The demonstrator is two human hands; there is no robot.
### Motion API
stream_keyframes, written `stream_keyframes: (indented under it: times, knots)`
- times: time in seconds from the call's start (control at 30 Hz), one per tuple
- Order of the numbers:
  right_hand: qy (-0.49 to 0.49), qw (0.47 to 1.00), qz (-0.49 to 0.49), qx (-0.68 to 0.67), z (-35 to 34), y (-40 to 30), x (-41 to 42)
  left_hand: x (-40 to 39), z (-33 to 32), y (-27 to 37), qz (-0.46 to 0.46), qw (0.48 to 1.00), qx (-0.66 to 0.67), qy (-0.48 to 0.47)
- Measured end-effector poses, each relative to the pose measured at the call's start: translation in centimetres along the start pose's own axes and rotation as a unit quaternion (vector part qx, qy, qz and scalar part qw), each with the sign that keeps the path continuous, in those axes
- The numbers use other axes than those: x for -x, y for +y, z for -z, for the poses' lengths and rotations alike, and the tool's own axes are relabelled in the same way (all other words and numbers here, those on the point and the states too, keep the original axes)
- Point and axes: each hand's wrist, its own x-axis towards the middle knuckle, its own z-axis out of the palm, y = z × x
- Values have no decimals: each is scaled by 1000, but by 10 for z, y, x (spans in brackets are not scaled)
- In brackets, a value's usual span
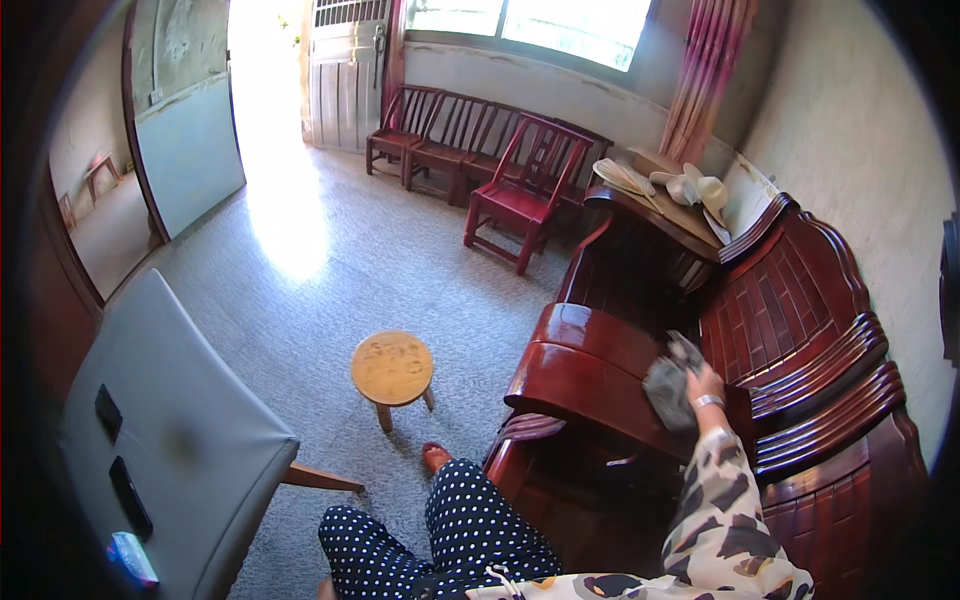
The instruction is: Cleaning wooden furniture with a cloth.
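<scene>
My right hand, with a band at the wrist, is closed on a grey cloth. The cloth hangs at the glossy dark red wooden armrest table between two wooden seats and looks blurred. Of my left hand only a sliver of skin shows at the bottom edge, beside my dotted trousers; its fingers are hidden.
A round wooden stool stands on the speckled floor. On the left, a grey-covered table bears two dark flat objects and a small packet. Hats and a hand fan lie on a corner table beyond a red chair.
</scene>
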Motion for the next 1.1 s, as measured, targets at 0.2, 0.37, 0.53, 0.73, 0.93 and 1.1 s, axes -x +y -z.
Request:
stream_keyframes:
  times: [0.2, 0.37, 0.53, 0.73, 0.93, 1.1]
  knots:
    - [58, 979, -184, 67, 39, 131, 73, -29, -23, 56, -81, 988, -126, 27]
    - [11, 979, -180, 91, 21, 80, 92, 31, -38, 209, -146, 944, -292, -48]
    - [-7, 999, 15, 38, 24, -9, 104, 32, -47, 221, -80, 891, -433, -113]
    - [-64, 970, 233, -15, 18, -138, 108, 35, -41, 211, -85, 908, -403, -79]
    - [-64, 930, 358, -60, -2, -211, 66, 38, -46, 215, -98, 912, -395, -49]
    - [-67, 947, 299, -98, -22, -222, 26, 40, -55, 220, -78, 899, -427, -57]
